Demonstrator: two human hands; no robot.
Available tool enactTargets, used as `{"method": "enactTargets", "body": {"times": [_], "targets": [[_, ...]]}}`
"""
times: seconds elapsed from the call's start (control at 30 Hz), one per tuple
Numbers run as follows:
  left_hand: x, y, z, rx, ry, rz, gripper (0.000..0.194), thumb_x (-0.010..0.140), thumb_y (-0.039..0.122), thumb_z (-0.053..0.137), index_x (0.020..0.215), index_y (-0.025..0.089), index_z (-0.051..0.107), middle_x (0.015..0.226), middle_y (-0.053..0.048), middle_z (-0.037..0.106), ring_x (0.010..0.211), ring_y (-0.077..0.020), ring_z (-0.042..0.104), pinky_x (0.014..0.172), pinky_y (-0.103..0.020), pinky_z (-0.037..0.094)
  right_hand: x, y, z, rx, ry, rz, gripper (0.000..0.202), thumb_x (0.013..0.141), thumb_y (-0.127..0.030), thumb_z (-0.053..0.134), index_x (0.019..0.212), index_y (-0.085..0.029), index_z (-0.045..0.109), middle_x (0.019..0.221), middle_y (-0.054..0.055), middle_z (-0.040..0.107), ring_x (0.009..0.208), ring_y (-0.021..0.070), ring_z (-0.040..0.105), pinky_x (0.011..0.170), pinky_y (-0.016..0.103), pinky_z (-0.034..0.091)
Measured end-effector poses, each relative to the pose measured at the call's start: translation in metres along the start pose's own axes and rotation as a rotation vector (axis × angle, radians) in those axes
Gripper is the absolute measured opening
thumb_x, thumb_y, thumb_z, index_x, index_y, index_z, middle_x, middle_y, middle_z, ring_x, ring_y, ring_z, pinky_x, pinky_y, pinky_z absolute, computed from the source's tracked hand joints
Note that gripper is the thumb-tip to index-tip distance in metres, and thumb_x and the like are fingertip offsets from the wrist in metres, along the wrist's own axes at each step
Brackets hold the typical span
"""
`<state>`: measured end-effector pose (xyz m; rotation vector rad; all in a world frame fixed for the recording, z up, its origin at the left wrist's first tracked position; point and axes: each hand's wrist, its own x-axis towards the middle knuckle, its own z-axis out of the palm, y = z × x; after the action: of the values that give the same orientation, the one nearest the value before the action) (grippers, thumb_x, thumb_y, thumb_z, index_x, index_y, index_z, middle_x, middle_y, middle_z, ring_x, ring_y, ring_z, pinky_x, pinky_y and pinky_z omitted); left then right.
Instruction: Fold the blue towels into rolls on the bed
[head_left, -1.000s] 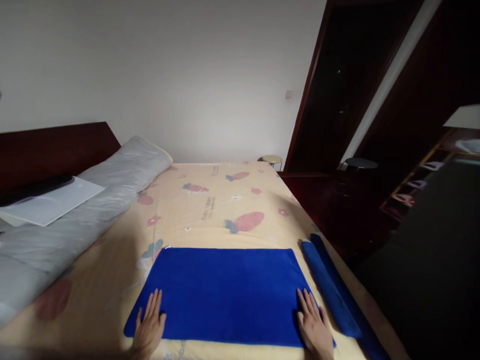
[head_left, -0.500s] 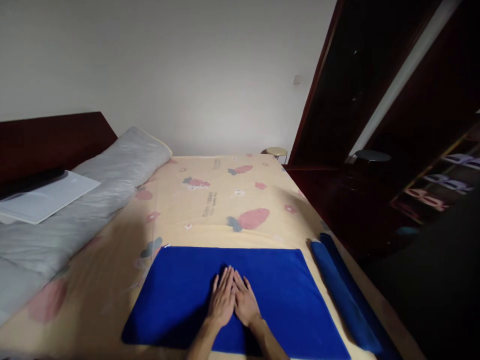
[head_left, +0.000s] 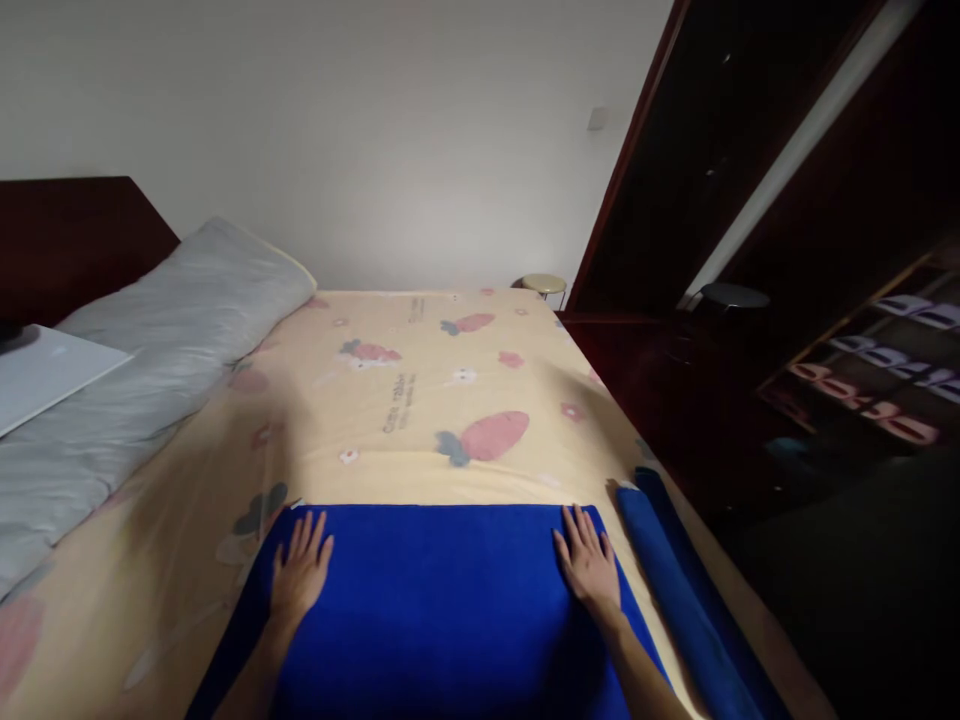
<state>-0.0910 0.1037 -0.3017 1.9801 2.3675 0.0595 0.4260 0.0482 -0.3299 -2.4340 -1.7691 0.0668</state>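
A blue towel [head_left: 442,610] lies spread flat on the bed in front of me. My left hand [head_left: 301,565] rests palm down near its far left corner, fingers spread. Close to the far right corner, my right hand [head_left: 589,560] lies flat on the cloth, its fingers also stretched out. Neither hand grips anything. A small white tag [head_left: 298,503] pokes out at the towel's far left corner. Two rolled blue towels [head_left: 675,590] lie side by side along the bed's right edge, to the right of my right hand.
The bed's yellow sheet [head_left: 390,400] has a carrot print. A grey quilt [head_left: 165,330] with a white board-like item [head_left: 56,375] on it is at left, by the dark headboard [head_left: 67,230]. Stools [head_left: 544,285] and a shoe rack [head_left: 862,380] stand beyond the bed.
My hands have moved apart from the towel's middle, the left one to the far left corner and the right one to the far right. The view has shifted slightly.
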Motion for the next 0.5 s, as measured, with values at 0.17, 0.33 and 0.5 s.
{"method": "enactTargets", "body": {"times": [0.17,0.33,0.5], "targets": [[-0.005,-0.041,0.0,0.081,0.102,-0.063,0.059,0.101,0.036,0.024,0.152,0.01,0.038,0.161,-0.016,0.032,0.149,-0.0309,0.03,0.117,-0.061,0.026,-0.008,-0.013,-0.005,-0.015,0.064,0.043,0.067,0.1,-0.046,0.021,0.153,-0.009,0.038,0.16,0.016,0.029,0.15,0.0284,0.023,0.122,0.05,0.016],[-0.022,0.053,0.009,-0.065,0.089,0.363,0.054,0.101,0.029,0.026,0.155,0.029,0.035,0.16,-0.003,0.036,0.147,-0.0234,0.034,0.121,-0.048,0.029,-0.052,-0.125,0.0,0.184,-0.04,-0.317,0.065,0.101,-0.049,0.026,0.152,-0.012,0.041,0.16,0.014,0.026,0.149,0.0305,0.025,0.121,0.051,0.024],[-0.039,0.161,0.008,-0.171,-0.189,0.734,0.056,0.102,0.032,0.032,0.158,0.03,0.025,0.163,-0.003,0.029,0.15,-0.02,0.027,0.123,-0.05,0.023,-0.148,-0.22,0.038,0.366,-0.121,-0.441,0.059,0.098,-0.038,0.037,0.156,-0.028,0.033,0.16,0.002,0.029,0.148,0.03,0.026,0.12,0.054,0.029]]}}
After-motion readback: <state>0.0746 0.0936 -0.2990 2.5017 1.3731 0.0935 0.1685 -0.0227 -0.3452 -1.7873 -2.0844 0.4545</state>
